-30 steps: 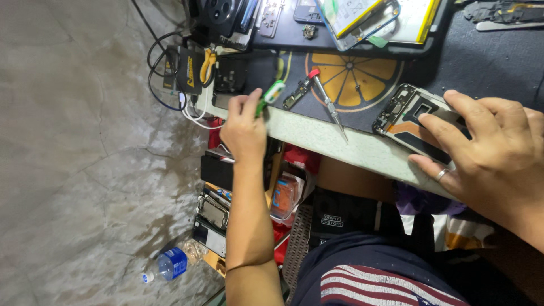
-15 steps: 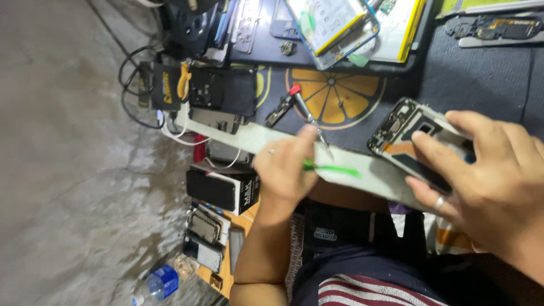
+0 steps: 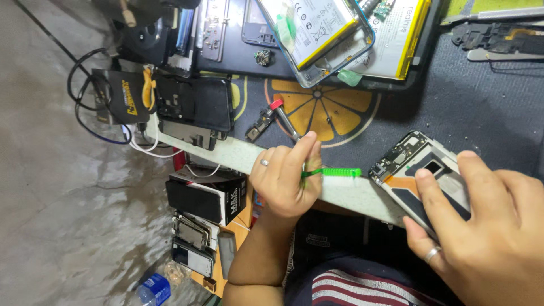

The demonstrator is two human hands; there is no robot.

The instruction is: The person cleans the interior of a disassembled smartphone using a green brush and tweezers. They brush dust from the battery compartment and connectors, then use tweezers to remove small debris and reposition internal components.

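The opened phone (image 3: pixel 422 170) lies at the near edge of the desk (image 3: pixel 340 192), back cover off, its dark circuit board and metal frame exposed, with one corner hanging past the pale edge strip. The right hand (image 3: pixel 487 226) covers its lower right part, fingers spread flat over the frame and a ring on one finger; this grip presses down on the phone rather than closing around it.

Just left of the phone, the left hand (image 3: pixel 283 181) has its grip closed on a green-handled tool (image 3: pixel 331 172), thumb and fingers pinched on one end while the green ribbed shaft points right toward the phone's corner. The tip is near the phone but I cannot tell whether it touches.

As a judgement, the disassembly is well under way: the cover is off and the inside open, while the board is still seated in the frame and nothing is being lifted out yet.

Farther off, a red-capped screwdriver (image 3: pixel 285 118) lies on the dark mat with an orange-slice print (image 3: pixel 328 107). Beyond it sit another opened phone with a white battery (image 3: pixel 317 28) and a second battery (image 3: pixel 391 39). To the far left are black phone parts (image 3: pixel 195 102) and cables (image 3: pixel 90 90). Below the desk edge, a black box (image 3: pixel 207 195) and several old phones (image 3: pixel 192 243) lie on the floor (image 3: pixel 56 198).
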